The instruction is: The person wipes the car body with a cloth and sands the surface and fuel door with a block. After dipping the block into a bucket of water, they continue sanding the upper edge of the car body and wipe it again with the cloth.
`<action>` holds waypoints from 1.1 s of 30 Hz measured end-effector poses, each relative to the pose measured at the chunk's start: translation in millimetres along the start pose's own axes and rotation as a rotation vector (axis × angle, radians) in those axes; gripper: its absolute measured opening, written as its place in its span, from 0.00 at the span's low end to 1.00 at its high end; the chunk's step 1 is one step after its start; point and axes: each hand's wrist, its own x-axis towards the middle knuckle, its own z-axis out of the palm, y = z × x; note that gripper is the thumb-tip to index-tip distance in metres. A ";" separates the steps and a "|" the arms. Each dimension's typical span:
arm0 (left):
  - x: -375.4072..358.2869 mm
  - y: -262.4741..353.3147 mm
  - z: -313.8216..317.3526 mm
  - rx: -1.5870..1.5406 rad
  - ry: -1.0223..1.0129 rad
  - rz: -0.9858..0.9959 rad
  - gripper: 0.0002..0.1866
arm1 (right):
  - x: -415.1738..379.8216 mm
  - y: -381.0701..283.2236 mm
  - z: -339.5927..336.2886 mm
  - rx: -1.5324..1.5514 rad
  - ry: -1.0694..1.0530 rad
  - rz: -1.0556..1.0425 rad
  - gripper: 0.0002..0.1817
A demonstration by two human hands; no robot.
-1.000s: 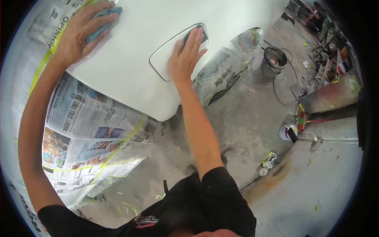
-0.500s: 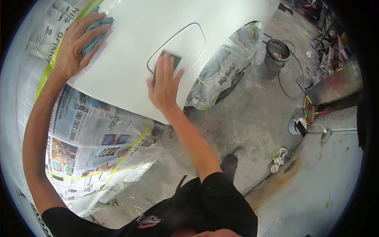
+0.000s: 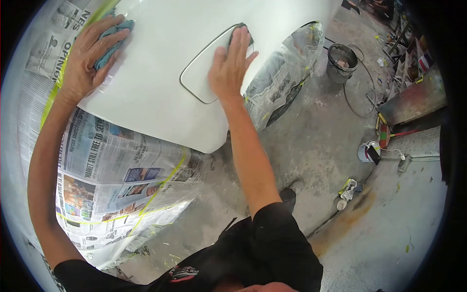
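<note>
A white car body panel point(image 3: 160, 92) fills the upper middle, with the outline of a rounded flap point(image 3: 197, 78) in it. My left hand point(image 3: 90, 53) rests at the panel's upper left edge, its fingers over a blue-green cloth point(image 3: 111, 43). My right hand point(image 3: 229, 68) presses a dark sanding pad point(image 3: 249, 39) against the panel at the flap's upper right corner; the fingers hide much of the pad. Below the panel, newspaper point(image 3: 104, 160) held with yellow-green tape covers the body.
The wheel point(image 3: 282, 73) to the right is wrapped in newspaper and plastic. A black bucket point(image 3: 340, 65) stands beyond it, near a hose. A white tub point(image 3: 368, 153), a brush with a red handle point(image 3: 385, 136) and clutter line the right side.
My right hand has moved up and right across the flap with the dark pad, from its lower left to its upper right corner. My left hand stays on the cloth.
</note>
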 end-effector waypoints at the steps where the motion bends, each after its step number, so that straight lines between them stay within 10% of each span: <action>1: 0.2 -0.1 0.1 0.001 0.000 0.004 0.23 | -2.7 5.8 -4.7 -0.016 -0.034 -0.013 0.36; 10: -3.6 -2.5 1.5 0.008 -0.035 0.022 0.23 | 1.6 5.0 -2.1 -0.019 -0.019 -0.053 0.36; 20: -4.2 -3.0 3.4 0.049 -0.029 0.013 0.22 | -185.8 7.1 18.4 0.063 -0.254 -0.006 0.38; 33: -4.4 -5.3 5.0 0.011 -0.021 0.018 0.21 | -112.0 18.0 21.5 0.000 -0.055 0.156 0.39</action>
